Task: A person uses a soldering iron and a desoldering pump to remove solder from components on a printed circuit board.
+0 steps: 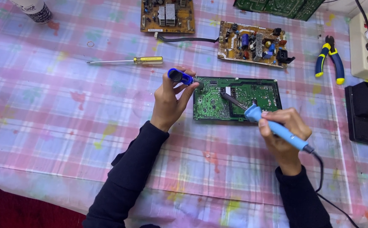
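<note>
A green circuit board point(237, 99) lies flat on a checked pink and blue tablecloth point(65, 109), and everything else is placed from it here. The right hand point(283, 133), just below the board's lower right corner, is wrapped closed around the light blue handle of a soldering iron point(272, 126). The iron's dark metal tip slants up and to the left over the board and ends near the board's middle; whether it touches the surface cannot be told. A black cable runs from the handle's rear end down toward the table edge.

The left hand point(169, 101), at the board's left edge, has its fingers curled shut around a dark blue tube-shaped tool point(181, 77), likely a solder sucker. The tool's narrow end points at the board's upper left corner.

Above and to the left of the board lies a screwdriver point(127, 61) with a clear yellow handle. Straight above the board sits a brown circuit board point(253, 44) full of parts, joined by a black wire to another brown board point(167, 16) further up and left. To the board's upper right lie pliers point(330, 59) with blue and yellow grips, and beyond them a cream power strip point(363, 46). A black box point(365, 112) stands well to the right of the board.
</note>
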